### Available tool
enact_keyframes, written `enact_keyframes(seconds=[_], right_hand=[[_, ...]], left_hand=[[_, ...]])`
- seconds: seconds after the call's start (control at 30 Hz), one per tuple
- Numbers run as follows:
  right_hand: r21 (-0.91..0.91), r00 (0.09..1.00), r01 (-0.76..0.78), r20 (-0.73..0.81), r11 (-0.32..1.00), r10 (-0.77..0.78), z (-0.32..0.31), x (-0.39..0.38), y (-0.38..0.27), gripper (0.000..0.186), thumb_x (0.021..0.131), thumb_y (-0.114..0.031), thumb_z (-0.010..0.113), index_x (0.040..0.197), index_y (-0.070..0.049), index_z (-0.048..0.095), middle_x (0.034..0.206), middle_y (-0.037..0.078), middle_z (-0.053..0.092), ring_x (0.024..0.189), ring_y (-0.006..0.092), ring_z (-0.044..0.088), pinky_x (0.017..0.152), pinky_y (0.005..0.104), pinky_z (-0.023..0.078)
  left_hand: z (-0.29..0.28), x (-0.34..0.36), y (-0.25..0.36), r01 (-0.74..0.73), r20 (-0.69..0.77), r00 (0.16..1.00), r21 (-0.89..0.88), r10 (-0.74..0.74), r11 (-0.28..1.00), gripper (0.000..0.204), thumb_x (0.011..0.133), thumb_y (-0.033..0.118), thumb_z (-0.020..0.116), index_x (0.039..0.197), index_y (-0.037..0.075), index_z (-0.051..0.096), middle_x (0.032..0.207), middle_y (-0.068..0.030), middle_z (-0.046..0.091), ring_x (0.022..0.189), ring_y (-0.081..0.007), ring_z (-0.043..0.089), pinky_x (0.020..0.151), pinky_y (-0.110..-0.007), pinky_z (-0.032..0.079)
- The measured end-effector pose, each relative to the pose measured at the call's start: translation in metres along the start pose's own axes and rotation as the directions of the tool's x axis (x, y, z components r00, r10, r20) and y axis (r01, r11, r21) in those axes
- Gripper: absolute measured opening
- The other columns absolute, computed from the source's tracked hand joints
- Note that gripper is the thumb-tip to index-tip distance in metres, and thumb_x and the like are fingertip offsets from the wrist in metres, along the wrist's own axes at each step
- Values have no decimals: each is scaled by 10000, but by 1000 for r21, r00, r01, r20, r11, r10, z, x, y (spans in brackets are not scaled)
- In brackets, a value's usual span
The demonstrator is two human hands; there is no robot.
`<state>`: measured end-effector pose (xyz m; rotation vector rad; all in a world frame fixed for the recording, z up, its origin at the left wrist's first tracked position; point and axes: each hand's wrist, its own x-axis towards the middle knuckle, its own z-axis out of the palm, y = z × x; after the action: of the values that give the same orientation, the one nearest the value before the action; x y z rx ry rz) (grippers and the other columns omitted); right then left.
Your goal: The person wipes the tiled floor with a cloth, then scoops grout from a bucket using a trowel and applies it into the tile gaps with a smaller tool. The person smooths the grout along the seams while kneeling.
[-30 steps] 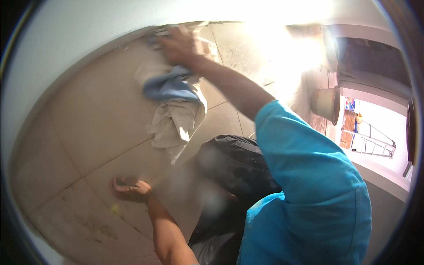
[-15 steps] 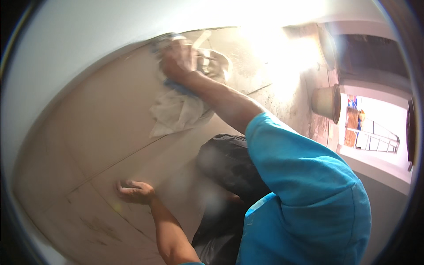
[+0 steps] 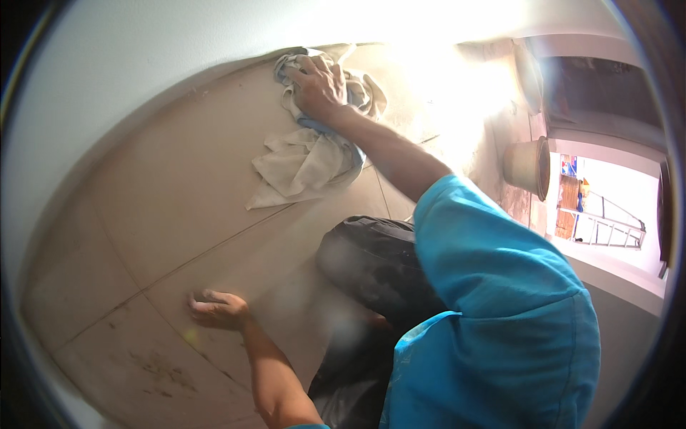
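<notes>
A crumpled whitish and blue-grey rag [image 3: 307,161] lies on the tiled floor beside the base of the white wall. My right hand [image 3: 319,87] presses down on its far part, with the fingers curled over the bunched cloth. One loose fold trails toward me across a tile joint. At the lower left, my left hand [image 3: 218,310] rests on the tiles near a crossing of joints. It holds nothing, and its thumb and fingers are apart.
Beige tiles [image 3: 179,171] meet the white wall [image 3: 128,79] along a curved-looking edge. Dark smudges [image 3: 168,372] mark the floor at lower left. My bent knee [image 3: 364,250] is below the rag. A bucket [image 3: 527,168] stands at right, with a ladder [image 3: 607,225] beyond the doorway.
My right hand has shifted slightly to the right along the wall's base, dragging the rag with it. My left hand stays in place.
</notes>
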<state>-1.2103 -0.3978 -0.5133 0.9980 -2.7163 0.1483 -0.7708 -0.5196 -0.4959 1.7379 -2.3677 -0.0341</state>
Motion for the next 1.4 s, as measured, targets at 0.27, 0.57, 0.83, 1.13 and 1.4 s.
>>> enact_keyframes(seconds=[0.27, 0.57, 0.83, 1.13, 1.4], right_hand=[[-53, 877, -478, 21, 877, 480, -28, 6, -12, 459, 799, -218, 571, 1256, -170, 560, 1381, 119, 429, 1304, 316, 344, 1011, 574, 290], [390, 876, 462, -62, 797, -478, 41, 16, -320, 433, 937, -317, 427, 1316, -112, 470, 1398, 188, 372, 1301, 335, 335, 1035, 613, 238], [96, 970, 79, 221, 992, -99, -24, -31, -42, 421, 882, -426, 528, 1287, -313, 551, 1415, 62, 398, 1301, 329, 355, 1048, 590, 250], [429, 917, 359, 5, 829, -400, 2, -27, -282, 463, 886, -393, 513, 1283, -154, 536, 1439, 102, 375, 1349, 315, 306, 1083, 594, 186], [396, 274, 890, -72, 225, -959, -21, -97, -309, 458, 909, -417, 489, 1278, -154, 555, 1394, 82, 455, 1310, 281, 381, 1063, 549, 260]], left_hand=[[10, -7, 14, 6, 10, 1000, -55, -6, 998, 361, 967, 311, 364, 1231, 69, 415, 1250, -167, 436, 1161, -392, 425, 939, -523, 375], [20, -16, 8, -72, -50, 996, -71, 69, 995, 279, 969, 252, 395, 1154, 45, 425, 1225, -159, 451, 1120, -363, 463, 891, -502, 400], [5, -18, 20, -67, -87, 994, -41, 64, 997, 276, 942, 212, 425, 1141, 23, 458, 1228, -172, 462, 1136, -383, 464, 928, -521, 382], [-1, -28, -6, -162, -121, 981, -62, 154, 985, 350, 865, 117, 482, 1197, 30, 418, 1131, -195, 523, 1139, -399, 466, 972, -565, 334], [15, -64, 12, 89, 38, 996, -216, -83, 972, 356, 881, 210, 484, 1207, 78, 428, 1271, -147, 428, 1236, -348, 384, 1069, -604, 247]])
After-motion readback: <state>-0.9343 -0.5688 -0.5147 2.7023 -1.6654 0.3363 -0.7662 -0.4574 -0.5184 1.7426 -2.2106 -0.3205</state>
